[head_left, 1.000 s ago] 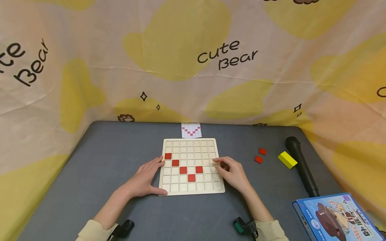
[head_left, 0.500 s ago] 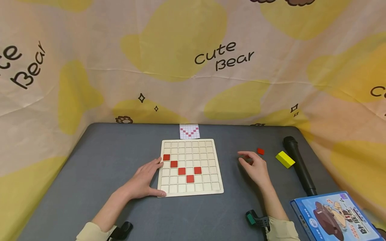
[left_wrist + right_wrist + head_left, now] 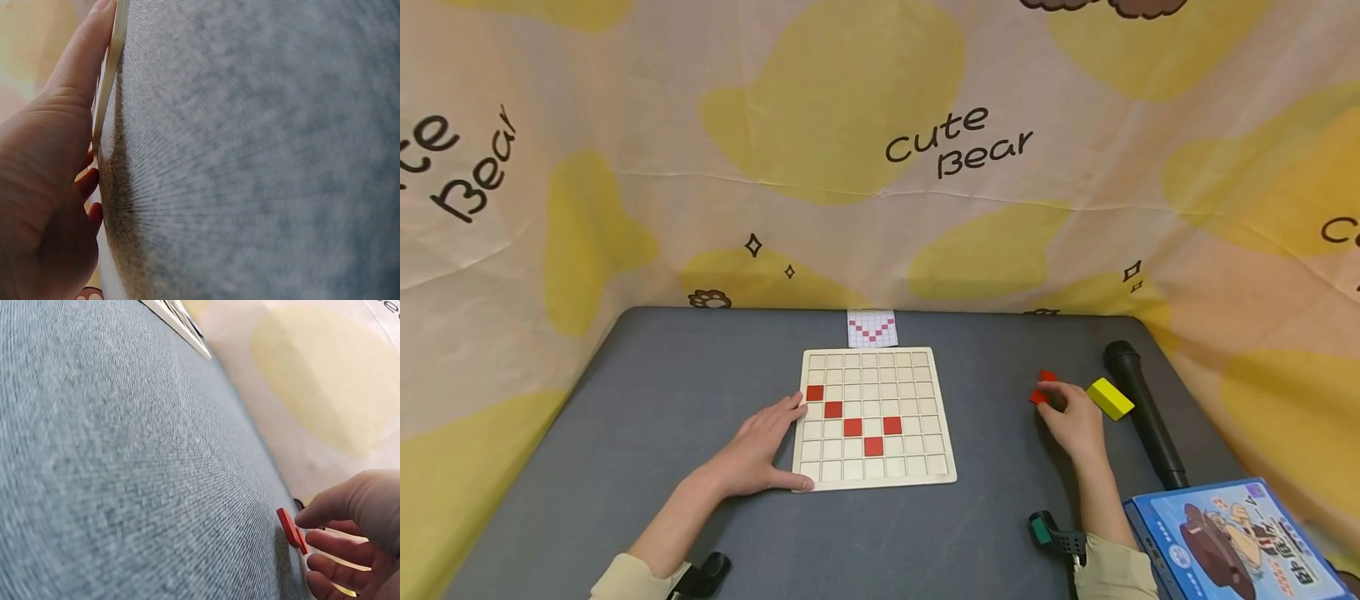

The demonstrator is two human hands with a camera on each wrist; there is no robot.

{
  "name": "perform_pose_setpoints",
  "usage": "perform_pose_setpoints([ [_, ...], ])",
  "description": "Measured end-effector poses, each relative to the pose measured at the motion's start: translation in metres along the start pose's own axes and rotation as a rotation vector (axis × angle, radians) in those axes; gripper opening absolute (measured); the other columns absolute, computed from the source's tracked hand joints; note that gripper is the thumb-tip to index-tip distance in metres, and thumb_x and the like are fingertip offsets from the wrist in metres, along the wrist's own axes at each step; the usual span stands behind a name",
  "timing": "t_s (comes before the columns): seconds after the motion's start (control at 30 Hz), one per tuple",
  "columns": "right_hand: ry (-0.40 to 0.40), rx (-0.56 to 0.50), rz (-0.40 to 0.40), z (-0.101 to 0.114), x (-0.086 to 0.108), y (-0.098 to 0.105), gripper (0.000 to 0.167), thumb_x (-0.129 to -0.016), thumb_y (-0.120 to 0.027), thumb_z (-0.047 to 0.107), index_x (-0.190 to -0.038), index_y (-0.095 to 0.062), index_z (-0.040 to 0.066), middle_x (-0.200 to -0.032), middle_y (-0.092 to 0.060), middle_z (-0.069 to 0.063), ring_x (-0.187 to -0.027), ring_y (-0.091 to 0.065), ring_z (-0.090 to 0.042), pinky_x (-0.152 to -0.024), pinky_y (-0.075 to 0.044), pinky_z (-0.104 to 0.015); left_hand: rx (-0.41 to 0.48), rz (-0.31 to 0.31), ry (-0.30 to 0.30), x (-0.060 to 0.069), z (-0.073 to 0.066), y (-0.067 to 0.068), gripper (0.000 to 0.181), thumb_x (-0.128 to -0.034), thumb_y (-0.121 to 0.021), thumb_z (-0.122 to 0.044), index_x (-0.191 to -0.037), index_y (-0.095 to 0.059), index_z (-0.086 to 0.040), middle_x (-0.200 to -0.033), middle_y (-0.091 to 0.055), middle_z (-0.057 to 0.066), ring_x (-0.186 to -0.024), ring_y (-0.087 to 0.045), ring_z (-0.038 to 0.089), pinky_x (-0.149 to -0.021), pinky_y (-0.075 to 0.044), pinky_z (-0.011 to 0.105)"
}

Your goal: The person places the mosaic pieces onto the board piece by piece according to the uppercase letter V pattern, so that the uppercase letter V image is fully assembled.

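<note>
A pale board (image 3: 950,467) divided into square cells lies mid-table, with several red tiles set in a bent diagonal line. My left hand (image 3: 760,450) lies along its left edge, thumb at the near corner and fingers higher up the side. In the left wrist view, the thumb (image 3: 81,62) runs along the board's rim. My right hand (image 3: 1075,421) is at a loose red tile (image 3: 1037,397) on the right side of the table. Thumb and forefinger are bent at that tile; whether they pinch it is unclear. A second red tile (image 3: 1048,377) lies just behind.
A yellow block (image 3: 1109,399) sits right of the right hand, beside a black microphone (image 3: 1153,425). A blue illustrated box (image 3: 1232,533) is at the near right. Behind the board lies a small pattern card (image 3: 872,328), with a patterned curtain (image 3: 820,167) beyond the table.
My right hand has left the board's right edge and moved rightward across the table to the loose red tiles. The left hand stays at the board's left edge.
</note>
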State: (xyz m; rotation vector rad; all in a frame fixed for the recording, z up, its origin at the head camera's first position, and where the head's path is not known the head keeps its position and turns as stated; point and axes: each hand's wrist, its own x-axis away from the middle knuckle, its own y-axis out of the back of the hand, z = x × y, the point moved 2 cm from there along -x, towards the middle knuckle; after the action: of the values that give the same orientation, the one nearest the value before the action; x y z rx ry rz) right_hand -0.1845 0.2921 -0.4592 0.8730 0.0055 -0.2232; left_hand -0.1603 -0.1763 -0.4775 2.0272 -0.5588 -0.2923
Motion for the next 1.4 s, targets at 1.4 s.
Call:
perform_pose_setpoints([
  [1.4, 0.046, -0.058, 0.058, 0.020, 0.000, -0.028, 0.037, -0.087, -0.073, 0.021, -0.120, -0.067, 0.006, -0.103, -0.068, -0.012, -0.092, -0.057, -0.026, -0.077, -0.042, -0.037, 0.004, 0.001, 0.000, 0.000, 0.002, -0.001, 0.116, -0.0675, -0.074, -0.071, -0.151, -0.031, -0.003, -0.160, -0.021, 0.013, -0.145, -0.021, 0.034, -0.111, -0.022, 0.058],
])
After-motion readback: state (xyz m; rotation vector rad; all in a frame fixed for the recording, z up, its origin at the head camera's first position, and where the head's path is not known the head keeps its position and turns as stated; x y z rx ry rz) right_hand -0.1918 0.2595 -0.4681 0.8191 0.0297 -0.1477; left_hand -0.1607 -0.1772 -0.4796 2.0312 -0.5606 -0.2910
